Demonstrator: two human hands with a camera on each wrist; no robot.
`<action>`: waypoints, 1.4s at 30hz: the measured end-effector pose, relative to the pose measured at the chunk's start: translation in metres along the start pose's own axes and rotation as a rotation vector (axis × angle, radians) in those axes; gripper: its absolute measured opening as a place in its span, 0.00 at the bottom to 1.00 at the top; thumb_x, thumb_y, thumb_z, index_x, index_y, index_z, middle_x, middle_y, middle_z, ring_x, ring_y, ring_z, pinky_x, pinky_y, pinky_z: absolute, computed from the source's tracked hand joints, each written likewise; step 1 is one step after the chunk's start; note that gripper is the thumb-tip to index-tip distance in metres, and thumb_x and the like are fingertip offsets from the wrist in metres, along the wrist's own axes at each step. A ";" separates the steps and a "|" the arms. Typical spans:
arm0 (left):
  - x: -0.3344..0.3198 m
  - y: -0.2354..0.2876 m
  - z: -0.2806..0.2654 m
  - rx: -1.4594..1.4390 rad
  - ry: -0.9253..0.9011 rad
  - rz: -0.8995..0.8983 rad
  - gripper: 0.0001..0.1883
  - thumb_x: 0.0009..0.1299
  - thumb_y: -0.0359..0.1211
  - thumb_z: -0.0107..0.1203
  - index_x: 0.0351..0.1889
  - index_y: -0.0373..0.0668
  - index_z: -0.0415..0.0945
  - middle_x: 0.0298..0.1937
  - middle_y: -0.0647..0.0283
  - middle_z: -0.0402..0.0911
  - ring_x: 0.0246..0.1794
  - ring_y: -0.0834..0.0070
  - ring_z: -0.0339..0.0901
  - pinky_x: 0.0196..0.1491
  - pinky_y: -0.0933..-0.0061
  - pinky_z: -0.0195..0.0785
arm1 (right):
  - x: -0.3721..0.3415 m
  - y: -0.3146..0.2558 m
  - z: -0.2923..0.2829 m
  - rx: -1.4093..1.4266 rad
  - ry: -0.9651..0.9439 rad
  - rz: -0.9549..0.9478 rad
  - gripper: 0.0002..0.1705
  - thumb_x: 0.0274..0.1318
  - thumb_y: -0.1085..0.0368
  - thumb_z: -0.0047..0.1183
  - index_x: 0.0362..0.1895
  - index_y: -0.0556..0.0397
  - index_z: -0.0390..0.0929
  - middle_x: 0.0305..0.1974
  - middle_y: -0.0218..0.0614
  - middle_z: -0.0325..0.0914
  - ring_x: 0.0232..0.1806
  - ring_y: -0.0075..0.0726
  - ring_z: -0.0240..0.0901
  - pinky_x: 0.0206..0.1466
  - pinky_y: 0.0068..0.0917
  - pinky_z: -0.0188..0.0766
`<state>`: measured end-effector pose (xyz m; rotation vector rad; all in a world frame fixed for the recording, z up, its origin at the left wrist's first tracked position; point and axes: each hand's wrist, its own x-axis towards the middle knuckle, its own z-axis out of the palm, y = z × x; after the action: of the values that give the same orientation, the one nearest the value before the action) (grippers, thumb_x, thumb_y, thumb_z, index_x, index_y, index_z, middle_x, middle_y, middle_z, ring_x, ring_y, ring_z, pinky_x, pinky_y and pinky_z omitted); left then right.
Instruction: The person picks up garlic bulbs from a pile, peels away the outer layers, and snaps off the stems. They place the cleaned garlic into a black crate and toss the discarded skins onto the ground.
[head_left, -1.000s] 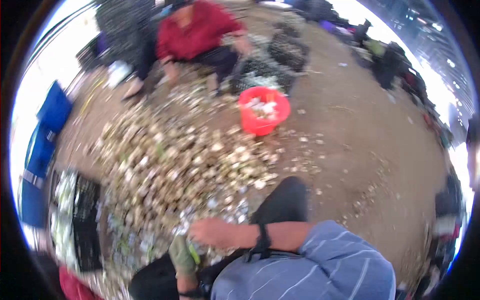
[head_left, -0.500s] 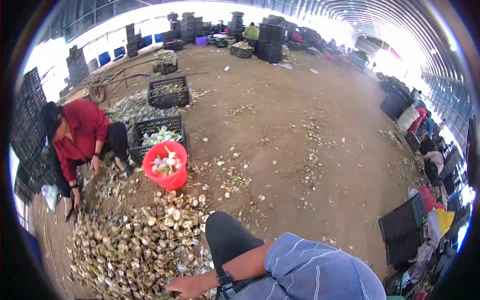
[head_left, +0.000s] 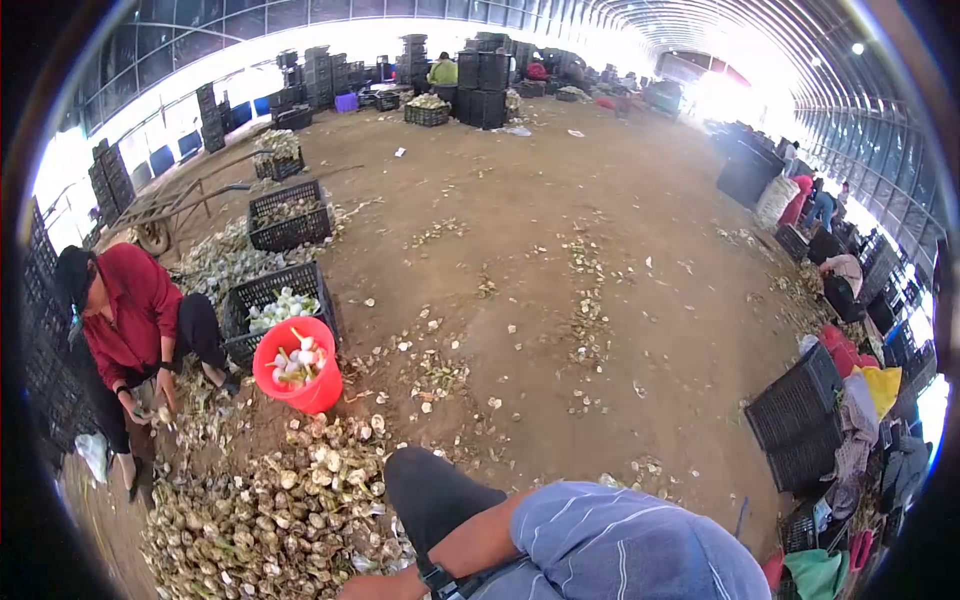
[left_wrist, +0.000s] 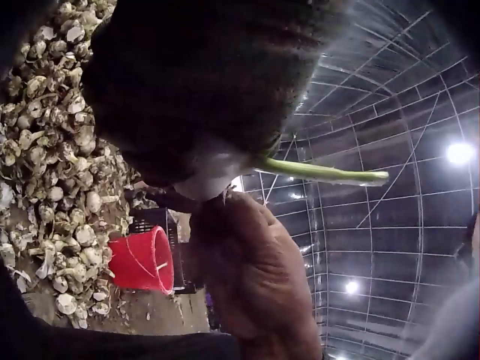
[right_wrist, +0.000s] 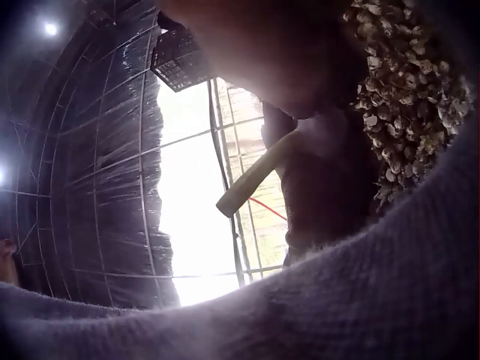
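Observation:
A white garlic bulb with a long green stem is in my left hand, a dark shape in the left wrist view and out of sight in the head view. My bare right hand has its curled thumb and fingers at the bulb's underside, pinching there. In the right wrist view the same bulb shows below my blurred right hand, its stem pointing down and left. The head view catches just the back of my right hand at the bottom edge, beside a heap of untrimmed garlic.
Beyond the heap, a red bucket holds garlic bulbs, with a black crate behind it. A person in a red shirt crouches at left. More crates and cloths stand at right. Scraps litter the dirt floor.
My head view has swung up and to the right, so the gloved left hand has left it and the right hand sits lower. The person in red has brought both hands together.

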<state>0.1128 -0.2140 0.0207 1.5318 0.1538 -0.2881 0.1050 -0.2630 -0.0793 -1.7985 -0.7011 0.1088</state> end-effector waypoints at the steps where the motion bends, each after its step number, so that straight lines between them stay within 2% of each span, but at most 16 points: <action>1: 0.001 0.001 0.002 0.004 -0.009 -0.003 0.11 0.74 0.35 0.54 0.43 0.36 0.77 0.37 0.66 0.77 0.37 0.80 0.73 0.39 0.77 0.66 | -0.004 -0.034 -0.021 0.017 -0.016 0.030 0.21 0.68 0.51 0.50 0.30 0.54 0.73 0.26 0.44 0.64 0.27 0.44 0.60 0.38 0.46 0.61; 6: 0.004 0.000 0.009 0.013 -0.025 -0.009 0.11 0.73 0.35 0.55 0.44 0.36 0.77 0.38 0.65 0.78 0.38 0.79 0.74 0.40 0.77 0.67 | -0.016 -0.108 -0.085 0.152 -0.110 0.191 0.26 0.74 0.54 0.45 0.20 0.50 0.69 0.17 0.37 0.58 0.19 0.37 0.52 0.33 0.44 0.57; 9: 0.006 0.000 0.010 0.018 -0.033 -0.013 0.11 0.72 0.34 0.56 0.45 0.36 0.77 0.38 0.65 0.78 0.38 0.79 0.74 0.41 0.77 0.67 | -0.017 -0.086 -0.079 0.086 -0.097 0.150 0.19 0.74 0.54 0.46 0.32 0.52 0.78 0.19 0.37 0.64 0.20 0.37 0.57 0.34 0.44 0.60; 12: 0.006 0.000 0.009 0.024 -0.034 -0.013 0.11 0.72 0.34 0.57 0.45 0.36 0.77 0.39 0.65 0.78 0.39 0.79 0.74 0.41 0.77 0.68 | -0.004 -0.019 -0.040 0.124 -0.014 0.219 0.30 0.62 0.41 0.55 0.50 0.56 0.74 0.44 0.50 0.73 0.42 0.54 0.71 0.46 0.49 0.69; 15: 0.007 0.000 0.010 0.027 -0.036 -0.017 0.11 0.71 0.34 0.58 0.46 0.36 0.77 0.40 0.64 0.78 0.39 0.78 0.75 0.42 0.76 0.68 | -0.003 0.006 -0.022 0.151 0.290 0.426 0.28 0.62 0.42 0.56 0.47 0.55 0.75 0.42 0.47 0.73 0.40 0.50 0.70 0.44 0.47 0.68; 18: 0.008 -0.001 0.010 0.027 -0.032 -0.019 0.12 0.70 0.33 0.59 0.47 0.36 0.77 0.40 0.64 0.79 0.40 0.78 0.75 0.43 0.76 0.68 | -0.010 0.028 -0.025 0.335 0.228 0.326 0.26 0.62 0.43 0.57 0.45 0.55 0.75 0.38 0.42 0.73 0.38 0.43 0.69 0.42 0.48 0.66; 19: 0.008 -0.001 0.010 0.030 -0.033 -0.020 0.12 0.70 0.33 0.59 0.47 0.36 0.77 0.40 0.64 0.79 0.40 0.78 0.75 0.43 0.76 0.68 | -0.009 -0.011 -0.052 0.236 -0.095 0.384 0.29 0.61 0.43 0.59 0.49 0.57 0.74 0.39 0.41 0.75 0.39 0.40 0.71 0.44 0.49 0.68; 22: 0.009 -0.001 0.011 0.034 -0.032 -0.022 0.13 0.69 0.33 0.60 0.47 0.36 0.77 0.41 0.64 0.79 0.40 0.77 0.75 0.43 0.76 0.69 | -0.008 -0.028 -0.040 0.421 -0.014 0.037 0.29 0.60 0.47 0.61 0.51 0.60 0.73 0.37 0.40 0.77 0.34 0.36 0.75 0.38 0.46 0.74; 23: 0.009 -0.001 0.012 0.034 -0.028 -0.022 0.13 0.69 0.33 0.60 0.48 0.36 0.77 0.41 0.63 0.79 0.40 0.77 0.75 0.44 0.76 0.69 | -0.015 -0.081 -0.062 0.178 -0.051 0.069 0.18 0.72 0.55 0.50 0.54 0.54 0.78 0.26 0.41 0.74 0.24 0.37 0.65 0.35 0.45 0.64; 26: 0.009 -0.001 0.009 0.035 -0.026 -0.019 0.14 0.69 0.32 0.61 0.48 0.35 0.77 0.42 0.63 0.79 0.41 0.77 0.76 0.44 0.75 0.69 | -0.012 -0.107 -0.081 0.346 -0.307 0.333 0.32 0.69 0.57 0.54 0.72 0.53 0.63 0.40 0.45 0.79 0.33 0.38 0.72 0.40 0.46 0.69; 28: 0.008 -0.002 0.008 0.031 -0.017 -0.020 0.14 0.68 0.32 0.61 0.49 0.35 0.77 0.42 0.63 0.79 0.41 0.76 0.76 0.45 0.75 0.69 | -0.010 -0.117 -0.088 0.440 -0.291 0.446 0.30 0.67 0.56 0.56 0.67 0.55 0.66 0.43 0.44 0.78 0.37 0.38 0.74 0.42 0.44 0.72; 33: 0.005 -0.004 0.001 0.021 -0.002 -0.021 0.15 0.67 0.31 0.62 0.50 0.35 0.77 0.43 0.62 0.80 0.42 0.76 0.76 0.46 0.75 0.70 | -0.005 0.005 -0.005 0.872 0.096 0.531 0.26 0.59 0.53 0.64 0.50 0.60 0.73 0.34 0.42 0.79 0.26 0.33 0.78 0.24 0.34 0.74; 36: 0.004 -0.005 -0.002 0.023 0.007 -0.023 0.16 0.67 0.31 0.63 0.50 0.35 0.77 0.44 0.62 0.80 0.43 0.75 0.77 0.46 0.75 0.70 | -0.005 0.017 -0.006 0.844 -0.044 0.513 0.27 0.58 0.53 0.65 0.50 0.60 0.73 0.34 0.41 0.80 0.28 0.34 0.79 0.27 0.36 0.75; 37: 0.003 -0.006 -0.004 0.021 0.011 -0.024 0.16 0.66 0.31 0.63 0.51 0.35 0.77 0.44 0.62 0.80 0.43 0.75 0.77 0.47 0.75 0.70 | -0.003 0.025 0.005 0.482 0.035 0.436 0.23 0.56 0.53 0.65 0.43 0.58 0.74 0.31 0.39 0.77 0.27 0.35 0.76 0.27 0.40 0.71; 40: 0.003 -0.006 -0.006 0.019 0.021 -0.026 0.17 0.66 0.31 0.64 0.51 0.35 0.77 0.45 0.62 0.80 0.43 0.75 0.77 0.47 0.74 0.71 | 0.001 0.041 0.009 0.305 0.063 0.303 0.21 0.55 0.52 0.66 0.35 0.53 0.72 0.27 0.38 0.74 0.25 0.35 0.70 0.28 0.46 0.65; 42: 0.003 -0.007 -0.009 0.017 0.027 -0.029 0.18 0.65 0.30 0.65 0.52 0.35 0.77 0.45 0.61 0.80 0.44 0.74 0.77 0.48 0.74 0.71 | 0.001 0.037 0.001 0.416 -0.043 0.349 0.21 0.55 0.52 0.66 0.32 0.51 0.71 0.26 0.38 0.71 0.25 0.36 0.67 0.28 0.48 0.62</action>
<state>0.1140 -0.2054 0.0130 1.5522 0.1955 -0.2930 0.1201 -0.2683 -0.1132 -1.5011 -0.3531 0.4922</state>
